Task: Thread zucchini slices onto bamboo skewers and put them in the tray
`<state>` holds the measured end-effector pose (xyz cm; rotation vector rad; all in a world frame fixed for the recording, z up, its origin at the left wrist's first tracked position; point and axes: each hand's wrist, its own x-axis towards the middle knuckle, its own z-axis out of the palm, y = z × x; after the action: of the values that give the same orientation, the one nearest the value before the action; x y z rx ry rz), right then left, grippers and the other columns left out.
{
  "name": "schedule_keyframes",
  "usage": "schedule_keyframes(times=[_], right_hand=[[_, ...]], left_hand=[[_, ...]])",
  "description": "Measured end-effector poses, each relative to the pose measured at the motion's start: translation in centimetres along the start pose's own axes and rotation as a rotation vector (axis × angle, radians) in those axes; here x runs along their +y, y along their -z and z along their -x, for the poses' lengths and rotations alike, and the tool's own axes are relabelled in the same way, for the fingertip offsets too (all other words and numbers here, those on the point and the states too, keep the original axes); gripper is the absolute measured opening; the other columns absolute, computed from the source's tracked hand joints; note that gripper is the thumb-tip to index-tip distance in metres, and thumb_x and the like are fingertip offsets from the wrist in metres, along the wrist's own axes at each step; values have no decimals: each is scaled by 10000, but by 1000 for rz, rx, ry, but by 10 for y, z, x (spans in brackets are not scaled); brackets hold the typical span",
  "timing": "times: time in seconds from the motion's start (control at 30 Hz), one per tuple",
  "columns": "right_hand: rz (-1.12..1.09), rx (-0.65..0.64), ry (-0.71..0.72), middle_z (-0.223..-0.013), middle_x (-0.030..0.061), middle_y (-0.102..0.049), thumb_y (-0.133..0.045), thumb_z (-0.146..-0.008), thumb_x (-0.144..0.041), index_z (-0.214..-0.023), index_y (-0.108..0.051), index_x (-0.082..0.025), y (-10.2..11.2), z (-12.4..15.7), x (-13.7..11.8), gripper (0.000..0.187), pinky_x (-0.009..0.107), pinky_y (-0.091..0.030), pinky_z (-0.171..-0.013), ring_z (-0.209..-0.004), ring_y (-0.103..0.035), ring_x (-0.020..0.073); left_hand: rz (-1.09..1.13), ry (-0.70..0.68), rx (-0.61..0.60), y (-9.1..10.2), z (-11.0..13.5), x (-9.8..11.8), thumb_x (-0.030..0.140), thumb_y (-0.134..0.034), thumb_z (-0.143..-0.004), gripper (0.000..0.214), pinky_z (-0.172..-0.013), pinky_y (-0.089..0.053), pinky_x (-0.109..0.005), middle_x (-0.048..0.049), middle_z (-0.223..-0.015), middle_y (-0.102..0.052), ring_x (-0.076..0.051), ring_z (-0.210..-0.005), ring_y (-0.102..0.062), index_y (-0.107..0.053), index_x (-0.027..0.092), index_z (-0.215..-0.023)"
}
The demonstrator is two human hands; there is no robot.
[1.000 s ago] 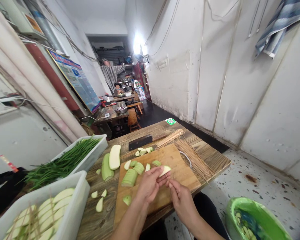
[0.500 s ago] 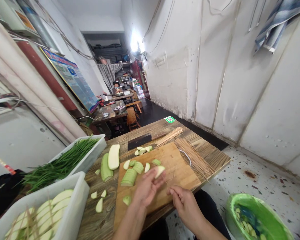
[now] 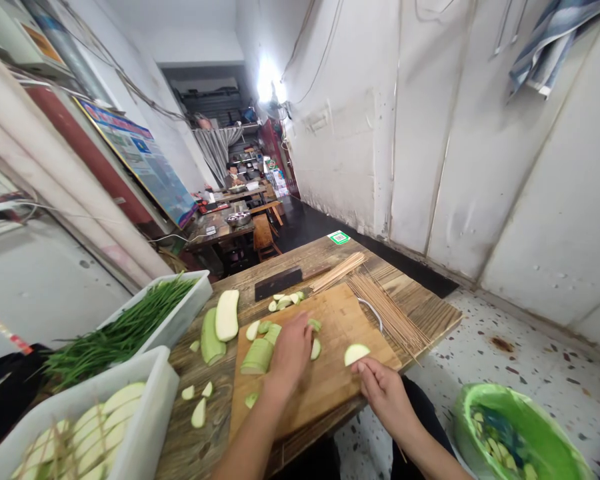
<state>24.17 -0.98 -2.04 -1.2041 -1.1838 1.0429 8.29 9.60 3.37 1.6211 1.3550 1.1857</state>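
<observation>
My right hand [image 3: 380, 385] is closed on a thin bamboo skewer, whose lower end shows below the wrist. At the skewer's tip is a pale half-round zucchini slice [image 3: 357, 354], just above the board's right side. My left hand [image 3: 291, 350] reaches over the wooden cutting board [image 3: 330, 390], palm down, fingers stretched toward the cut pieces; its fingertips are partly hidden. Beside it lies a row of green-skinned zucchini slices [image 3: 257, 357], with a loose slice [image 3: 315, 349] to its right. Peeled zucchini halves [image 3: 227, 315] rest left of the board.
A cleaver [image 3: 279, 284] and bundles of skewers [image 3: 387, 313] lie behind and right of the board. At left stand a tub of green chives [image 3: 125, 327] and a white tub [image 3: 163, 380] of skewered slices. A green basin [image 3: 545, 427] sits on the floor at right.
The slice has left my left hand and is now on the skewer, which my right hand has carried rightward. My left hand has moved forward and left to the cut slices.
</observation>
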Motion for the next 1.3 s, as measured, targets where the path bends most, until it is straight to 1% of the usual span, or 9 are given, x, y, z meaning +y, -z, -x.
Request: schedule_keyframes(times=[0.2,0.4,0.63,0.73,0.8,0.93,1.03,1.2,1.3], right_hand=[[-40,-5,-24,-477,-99,-277,-419,-895,-534,-829,-580,-160,1,4,-3,413,198,-170,-399,-410,-243,81],[-90,-25,-80,-456,-110,-275,-437,-872,-562,-807,-563,-166,2,9,-10,421,183,-162,-375,-381,-227,72],[-132,-85,-107,-445,-115,-279,-449,-874,-550,-808,-565,-161,-6,11,-11,411,178,-159,-366,-375,-221,65],[-109,-90,-80,-452,-111,-269,-432,-885,-544,-809,-570,-163,-5,14,-9,412,186,-166,-376,-382,-229,71],[-58,-94,-38,-472,-102,-270,-425,-903,-507,-795,-571,-169,-3,16,-10,384,192,-177,-392,-407,-247,79],[84,-130,43,-520,-79,-283,-408,-933,-409,-735,-561,-177,-2,22,-19,341,205,-230,-431,-464,-287,92],[169,-166,88,-537,-67,-313,-405,-936,-354,-722,-568,-175,-5,25,-27,323,208,-256,-449,-482,-315,98],[263,-180,110,-552,-47,-409,-406,-928,-313,-761,-618,-170,-7,28,-31,306,209,-278,-462,-491,-371,110],[305,-177,112,-573,-33,-475,-407,-929,-299,-773,-636,-169,-7,29,-31,306,213,-310,-495,-512,-419,118]], left_hand=[[-184,8,-134,5,-25,-25,26,-635,-633,162,-897,-369,-319,-70,-750,-674,-254,-928,-590,-652,187,-624],[-192,-9,-111,11,-17,-31,174,-674,-676,74,-957,-320,-340,-90,-836,-669,-272,-981,-544,-695,219,-732],[-324,-141,-167,7,-9,-28,130,-608,-722,109,-938,-333,-347,-87,-898,-658,-242,-949,-540,-673,204,-769],[-180,-56,-63,7,-8,-14,179,-642,-711,73,-855,-389,-314,-64,-849,-668,-214,-857,-564,-670,199,-775],[39,99,-6,11,-9,-3,204,-662,-704,98,-744,-427,-275,-46,-786,-666,-170,-728,-577,-667,178,-799],[615,520,-124,17,-5,15,154,-642,-741,59,-539,-429,-202,-30,-639,-620,-88,-531,-531,-649,111,-780],[883,726,-122,17,0,19,95,-596,-782,56,-545,-483,-204,-55,-629,-621,-101,-568,-585,-613,95,-728],[951,732,16,11,8,20,86,-545,-827,61,-741,-566,-334,-139,-827,-693,-207,-798,-685,-605,76,-819],[977,706,88,9,10,23,63,-545,-821,52,-763,-571,-343,-148,-845,-698,-230,-836,-689,-596,67,-823]])
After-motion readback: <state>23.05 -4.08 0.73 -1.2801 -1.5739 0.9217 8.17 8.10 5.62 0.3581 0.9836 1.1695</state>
